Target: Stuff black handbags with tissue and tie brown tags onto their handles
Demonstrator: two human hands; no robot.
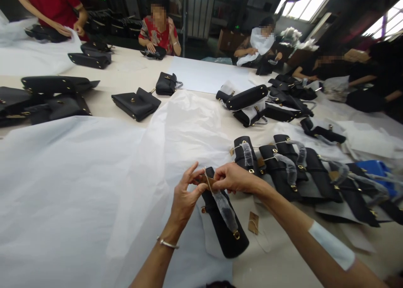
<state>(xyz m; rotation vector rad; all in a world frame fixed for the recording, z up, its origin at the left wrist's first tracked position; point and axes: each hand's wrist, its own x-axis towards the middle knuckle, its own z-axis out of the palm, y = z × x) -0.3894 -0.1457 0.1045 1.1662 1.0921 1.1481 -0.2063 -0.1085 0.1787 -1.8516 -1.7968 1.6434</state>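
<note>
Right in front of me a black handbag lies on white paper, its handle wrapped in clear plastic and its fittings gold. At the bag's far end, my left hand pinches a brown hang tag between thumb and fingers. My right hand has its fingers closed at the same tag's other side. A pale string runs across the tag toward the handle; its exact looping is hidden by the fingers. Another brown tag with a string lies on the table to the right of the bag.
Several black handbags with wrapped handles lie close on the right, beside a blue item. More black bags are spread across the table. White sheeting covers the left. Several people sit or stand along the far side.
</note>
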